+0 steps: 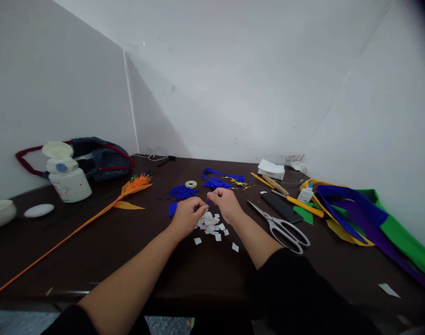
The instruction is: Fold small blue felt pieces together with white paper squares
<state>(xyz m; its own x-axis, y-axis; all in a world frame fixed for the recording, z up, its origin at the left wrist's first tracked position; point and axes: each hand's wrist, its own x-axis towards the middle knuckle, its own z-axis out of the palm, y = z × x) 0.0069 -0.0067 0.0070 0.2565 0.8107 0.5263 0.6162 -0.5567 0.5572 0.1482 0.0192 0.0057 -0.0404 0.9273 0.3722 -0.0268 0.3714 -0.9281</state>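
Over a pile of small white paper squares, my two hands meet with their fingertips almost touching. A tiny blue piece shows between them, pinched in my right hand. My left hand is closed too, thumb against forefinger, and what its fingertips hold is too small to make out. Just beyond lies a heap of short blue strips, with a blue sheet partly behind my left hand. Blue cut pieces and yellow shreds lie past my right hand.
Scissors, a black phone, a yellow-handled cutter and a glue bottle lie to the right, before colored felt. On the left are an orange flower, a white bottle and a bowl.
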